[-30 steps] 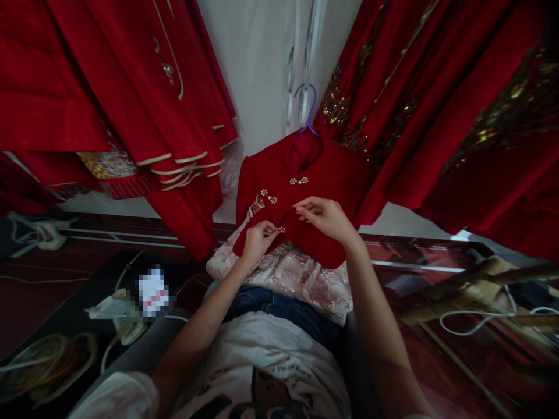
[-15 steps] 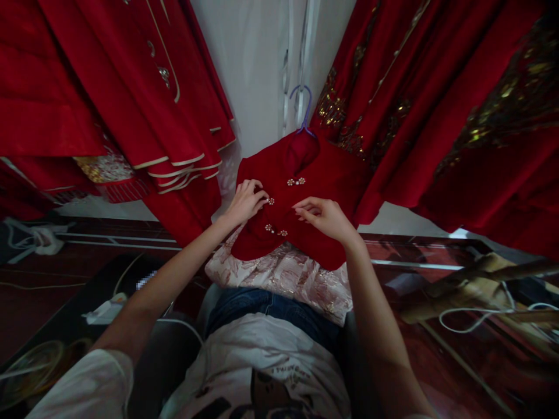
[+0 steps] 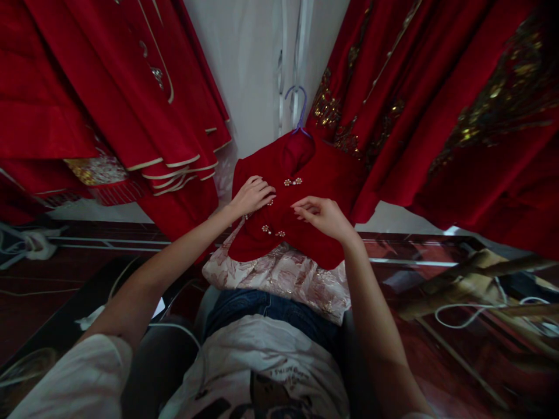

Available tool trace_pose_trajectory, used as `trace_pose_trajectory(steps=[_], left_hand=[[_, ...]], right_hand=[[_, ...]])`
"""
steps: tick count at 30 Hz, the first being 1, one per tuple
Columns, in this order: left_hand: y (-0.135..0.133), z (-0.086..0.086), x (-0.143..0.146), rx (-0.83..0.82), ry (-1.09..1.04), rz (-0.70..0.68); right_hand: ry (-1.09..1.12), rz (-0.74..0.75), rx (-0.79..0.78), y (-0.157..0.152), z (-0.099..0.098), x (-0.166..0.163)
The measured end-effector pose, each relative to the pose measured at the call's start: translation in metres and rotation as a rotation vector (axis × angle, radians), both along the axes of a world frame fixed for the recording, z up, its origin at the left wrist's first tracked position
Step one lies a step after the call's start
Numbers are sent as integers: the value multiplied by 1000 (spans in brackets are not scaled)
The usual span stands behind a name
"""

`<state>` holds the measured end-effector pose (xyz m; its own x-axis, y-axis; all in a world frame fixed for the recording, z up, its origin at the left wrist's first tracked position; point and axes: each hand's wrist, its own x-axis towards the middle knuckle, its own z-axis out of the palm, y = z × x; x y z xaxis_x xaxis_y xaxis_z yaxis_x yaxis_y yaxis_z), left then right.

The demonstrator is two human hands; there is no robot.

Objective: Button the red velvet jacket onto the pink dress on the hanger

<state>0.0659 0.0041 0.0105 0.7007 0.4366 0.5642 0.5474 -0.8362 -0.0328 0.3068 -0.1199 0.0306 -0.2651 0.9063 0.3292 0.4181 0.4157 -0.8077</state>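
A small red jacket [image 3: 332, 169] on a purple hanger [image 3: 301, 110] lies over a pale pink brocade cloth [image 3: 301, 279] on my lap. Flower-shaped beaded clasps run down its front, an upper pair [image 3: 293, 182] and a lower pair [image 3: 273, 231]. Over the middle of the front lies my left hand [image 3: 253, 195], fingers stretched out across a partly covered beaded clasp [image 3: 270, 203]. My right hand [image 3: 323, 218] is close above the jacket's other front side, thumb and fingertips pinched together; anything between them is too small to make out.
Red garments with pale trim [image 3: 166, 116] hang at left, and red garments with gold sequins [image 3: 437, 116] at right. A white cabinet [image 3: 244, 70] stands behind. Wooden poles [image 3: 471, 279] and a white cable [image 3: 463, 320] lie at the lower right.
My left hand has shifted slightly right and flattened over the middle clasp, which its fingertips pinched before. My right hand keeps its pinch in nearly the same place. The view has turned slightly.
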Motion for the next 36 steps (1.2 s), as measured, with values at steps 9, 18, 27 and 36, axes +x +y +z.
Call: trace_pose_trajectory(steps=[9, 18, 27, 36], left_hand=[[-9, 16, 70, 97, -63, 154], [6, 13, 84, 81, -83, 137], [8, 24, 77, 117, -21, 25], [10, 31, 78, 143, 25, 21]], right_hand=[[-6, 3, 9, -2, 2, 1], [-1, -10, -13, -2, 2, 4], [-59, -127, 178, 11, 3, 4], [184, -262, 291, 73, 22, -28]])
